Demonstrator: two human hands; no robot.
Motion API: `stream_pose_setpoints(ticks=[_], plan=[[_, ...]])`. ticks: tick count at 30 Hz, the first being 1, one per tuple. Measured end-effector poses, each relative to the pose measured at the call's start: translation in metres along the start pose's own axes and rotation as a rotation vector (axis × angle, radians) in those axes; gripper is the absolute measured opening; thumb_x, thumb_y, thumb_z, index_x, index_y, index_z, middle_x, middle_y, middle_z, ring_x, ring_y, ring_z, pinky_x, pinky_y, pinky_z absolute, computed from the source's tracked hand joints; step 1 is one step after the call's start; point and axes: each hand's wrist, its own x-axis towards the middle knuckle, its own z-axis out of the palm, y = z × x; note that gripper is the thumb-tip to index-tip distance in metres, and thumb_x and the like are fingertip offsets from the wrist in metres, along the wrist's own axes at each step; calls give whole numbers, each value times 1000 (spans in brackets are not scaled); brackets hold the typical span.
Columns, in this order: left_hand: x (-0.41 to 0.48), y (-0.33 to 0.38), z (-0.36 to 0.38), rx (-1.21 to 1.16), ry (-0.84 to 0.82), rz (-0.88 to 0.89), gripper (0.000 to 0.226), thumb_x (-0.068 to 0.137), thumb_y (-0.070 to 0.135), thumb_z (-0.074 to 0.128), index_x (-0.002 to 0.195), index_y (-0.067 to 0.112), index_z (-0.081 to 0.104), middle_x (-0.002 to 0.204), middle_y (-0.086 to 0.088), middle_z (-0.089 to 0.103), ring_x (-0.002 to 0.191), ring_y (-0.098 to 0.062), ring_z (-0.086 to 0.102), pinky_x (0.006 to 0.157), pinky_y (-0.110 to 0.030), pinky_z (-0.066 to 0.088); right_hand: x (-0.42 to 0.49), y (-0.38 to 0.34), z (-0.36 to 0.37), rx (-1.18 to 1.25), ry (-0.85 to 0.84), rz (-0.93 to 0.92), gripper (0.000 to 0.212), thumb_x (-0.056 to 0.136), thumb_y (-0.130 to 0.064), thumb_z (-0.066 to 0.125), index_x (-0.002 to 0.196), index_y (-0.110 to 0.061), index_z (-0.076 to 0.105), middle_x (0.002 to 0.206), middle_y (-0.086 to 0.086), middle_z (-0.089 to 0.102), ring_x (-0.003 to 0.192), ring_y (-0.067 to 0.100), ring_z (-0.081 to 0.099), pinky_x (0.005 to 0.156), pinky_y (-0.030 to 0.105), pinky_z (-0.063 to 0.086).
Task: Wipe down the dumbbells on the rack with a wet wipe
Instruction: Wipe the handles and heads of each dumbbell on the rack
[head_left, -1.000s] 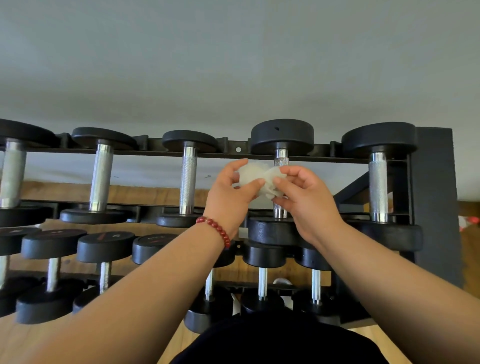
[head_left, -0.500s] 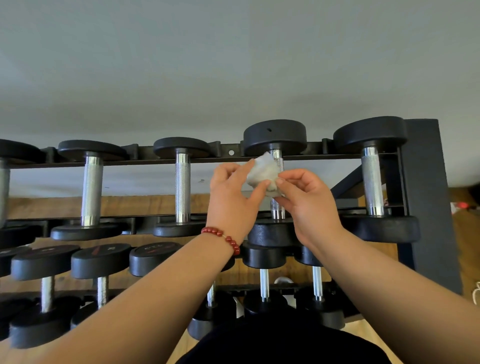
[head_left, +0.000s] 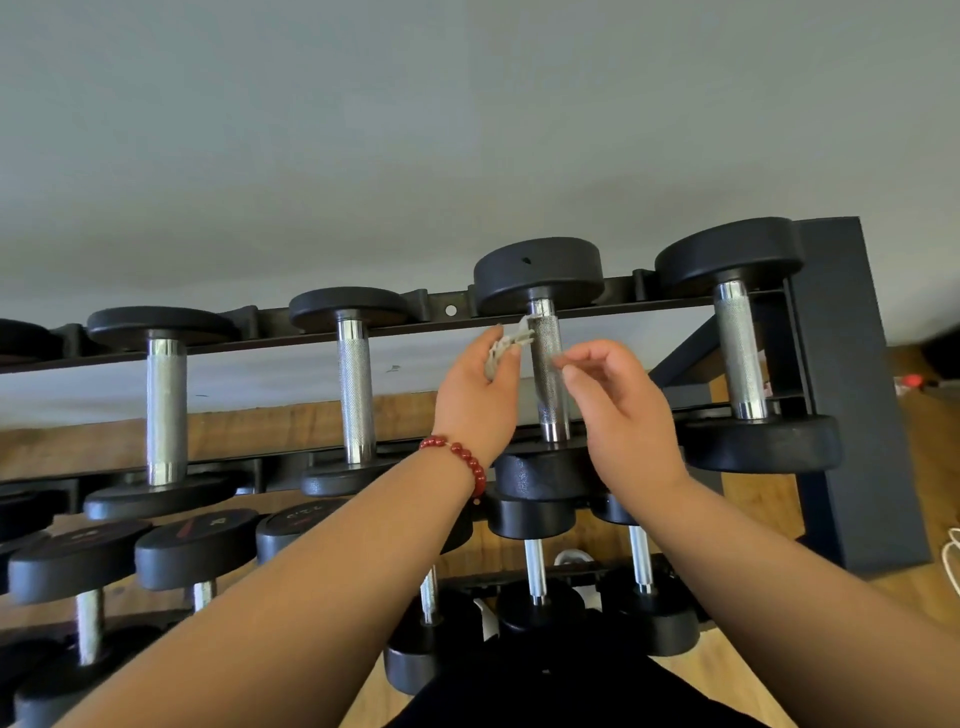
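The dumbbell (head_left: 538, 273) lies across the black steel rack (head_left: 623, 291), its knurled chrome handle (head_left: 545, 384) bare between round, matte black heads. Left of the handle, the left hand (head_left: 478, 400) pinches a crumpled white wipe (head_left: 511, 340), whose edge meets the handle's far end. On the handle's right, the right hand (head_left: 623, 415) is loosely curled and empty, fingertips just beside the steel. A neighbour dumbbell (head_left: 737, 343) stands further right, leaving open room between.

Black dumbbells (head_left: 538, 270) with knurled silver handles, pale grey wipe (head_left: 506, 345), red-beaded bracelet (head_left: 460, 457).
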Motion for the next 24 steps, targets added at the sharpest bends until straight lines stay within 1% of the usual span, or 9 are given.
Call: stream_pose_setpoints(ticks=[3,4,6,8,12,14,16,21,24], plan=[[17,1,7,43,-34,-7,45,102,35,43,146,24,39,140,-1,50,121,-16,53,103,-30,44,-5,19,1,-215,25,-36,13,97,-28,54,110,-30,56,107,-16,59,106,4,55,89,18,44],[22,1,11,51,-68,1,41,103,34,41,142,24,41,135,-3,53,113,-15,57,97,-26,47,-6,25,3,-265,25,-17,21,97,-33,52,117,-26,56,110,-13,58,109,6,53,89,17,43],[28,4,19,48,-164,14,27,104,33,38,127,22,46,106,-2,59,81,-7,59,65,-9,47,-6,33,5,-270,51,49,36,96,-44,46,123,-22,55,118,-7,58,114,10,52,88,19,44],[29,2,26,1,-224,14,18,104,34,37,118,23,40,90,1,55,69,-6,54,47,-9,42,-4,34,6,-224,78,94,42,96,-50,40,124,-22,55,117,-5,59,112,12,55,90,29,49],[30,-7,33,-177,-166,5,31,104,45,29,120,25,47,89,10,54,84,-8,59,62,-11,48,-3,33,5,-245,69,111,28,98,-40,46,118,-23,56,112,-4,60,105,12,57,90,37,51],[38,-6,33,-288,-13,-99,42,102,49,30,97,21,60,80,8,58,82,-12,62,72,-21,47,-2,34,6,-255,66,111,23,98,-40,46,114,-27,56,110,-5,60,100,10,58,87,37,51],[47,-6,35,-299,57,-141,41,101,50,34,78,25,57,70,6,56,68,-11,57,69,-30,45,-2,34,6,-263,66,106,23,96,-43,44,111,-29,55,108,-6,60,100,10,57,85,35,51],[54,-4,50,-305,-130,-125,18,102,43,38,95,27,43,90,11,63,96,-15,68,91,-45,55,-1,34,6,-276,49,86,22,96,-39,44,110,-28,57,105,-8,61,97,8,57,81,29,48],[51,-4,46,-175,-166,-72,25,102,46,35,93,25,43,89,8,65,90,-13,68,86,-36,55,-1,33,4,-245,52,84,21,99,-32,47,114,-25,59,107,-11,62,101,6,58,85,28,50]])
